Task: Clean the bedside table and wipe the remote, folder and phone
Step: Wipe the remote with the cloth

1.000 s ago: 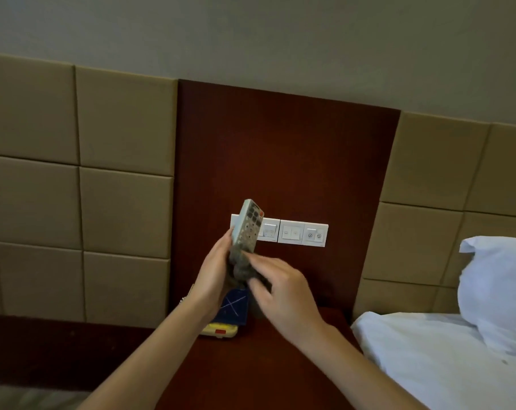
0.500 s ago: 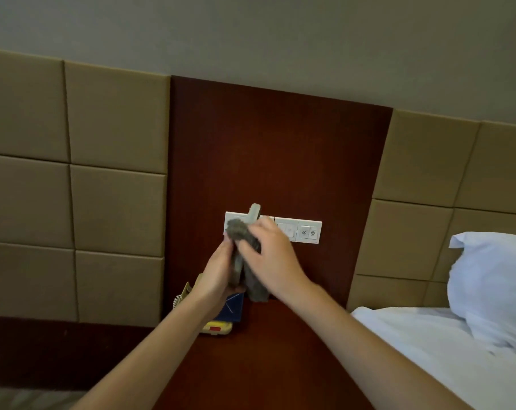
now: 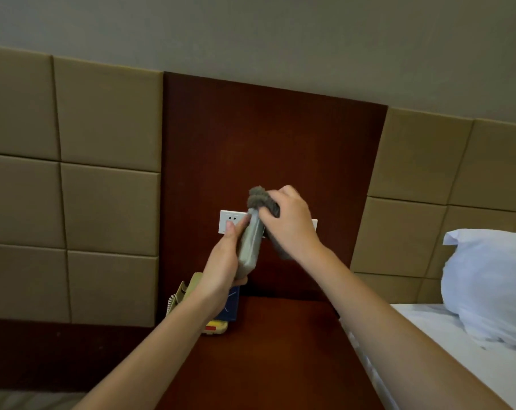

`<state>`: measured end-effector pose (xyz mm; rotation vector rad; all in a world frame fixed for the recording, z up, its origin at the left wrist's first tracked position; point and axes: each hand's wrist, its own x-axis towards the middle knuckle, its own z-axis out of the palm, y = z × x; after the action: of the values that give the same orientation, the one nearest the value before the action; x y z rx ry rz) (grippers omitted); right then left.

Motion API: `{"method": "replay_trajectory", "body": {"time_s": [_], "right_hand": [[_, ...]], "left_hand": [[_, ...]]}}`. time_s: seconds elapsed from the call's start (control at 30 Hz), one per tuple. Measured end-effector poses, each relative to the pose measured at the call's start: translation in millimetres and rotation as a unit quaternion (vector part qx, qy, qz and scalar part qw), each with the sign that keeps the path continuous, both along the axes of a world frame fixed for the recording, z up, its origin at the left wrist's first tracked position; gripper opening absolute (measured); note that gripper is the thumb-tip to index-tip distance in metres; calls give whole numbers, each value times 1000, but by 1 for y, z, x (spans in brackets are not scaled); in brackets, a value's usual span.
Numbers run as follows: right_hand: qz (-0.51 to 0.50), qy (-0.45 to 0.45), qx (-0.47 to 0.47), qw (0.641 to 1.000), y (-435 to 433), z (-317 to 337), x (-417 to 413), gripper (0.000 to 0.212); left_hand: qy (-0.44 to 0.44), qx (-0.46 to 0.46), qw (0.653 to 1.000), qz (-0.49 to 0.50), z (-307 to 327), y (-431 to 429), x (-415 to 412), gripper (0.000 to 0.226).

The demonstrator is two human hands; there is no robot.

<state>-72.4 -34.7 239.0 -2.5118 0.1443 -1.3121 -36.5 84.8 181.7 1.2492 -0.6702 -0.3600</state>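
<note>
My left hand (image 3: 221,270) grips the lower end of a grey remote (image 3: 249,247), held upright above the dark wooden bedside table (image 3: 280,350). My right hand (image 3: 289,223) holds a grey cloth (image 3: 258,198) wrapped over the remote's top end. Behind my left wrist, at the table's back left, a beige phone (image 3: 188,288) with a coiled cord stands beside a blue folder (image 3: 230,306); both are partly hidden by my arm.
A white socket and switch plate (image 3: 231,221) sits on the red-brown wall panel (image 3: 274,149) right behind the remote. Padded beige wall panels flank it. A bed with white sheet (image 3: 428,335) and pillow (image 3: 487,285) borders the table on the right.
My right hand has slid the cloth from the remote's lower part up to its top end. The remote's button face has turned away. The view has shifted slightly.
</note>
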Motion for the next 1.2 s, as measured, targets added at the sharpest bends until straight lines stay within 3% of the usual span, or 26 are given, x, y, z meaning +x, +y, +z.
{"method": "replay_trajectory", "body": {"time_s": [0.23, 0.37, 0.57, 0.7, 0.83, 0.9, 1.0, 1.1, 1.2], "right_hand": [[189, 49, -3, 981, 66, -72, -46, 18], [136, 26, -24, 990, 44, -48, -35, 19], [-27, -64, 36, 997, 2, 3, -8, 7], [23, -24, -13, 999, 34, -32, -7, 9], [91, 43, -21, 995, 55, -69, -27, 20], [106, 58, -52, 991, 54, -71, -30, 31], [30, 0, -70, 997, 33, -46, -12, 39], [-52, -25, 18, 998, 9, -9, 10, 38], [-10, -26, 71, 997, 22, -10, 16, 38]], "left_hand": [[84, -78, 993, -30, -8, 19, 17, 43], [56, -41, 996, -49, -6, 17, 11, 33], [22, -34, 999, -10, 2, 7, -5, 26], [140, -160, 977, -20, 8, 0, -18, 26], [269, -187, 943, -51, -6, 7, -1, 46], [265, -176, 947, -49, -8, 7, 6, 48], [215, -138, 965, -53, -2, 1, -5, 40], [149, -94, 983, -47, 0, -14, -18, 33], [196, -151, 968, -33, 12, -18, -19, 34]]}}
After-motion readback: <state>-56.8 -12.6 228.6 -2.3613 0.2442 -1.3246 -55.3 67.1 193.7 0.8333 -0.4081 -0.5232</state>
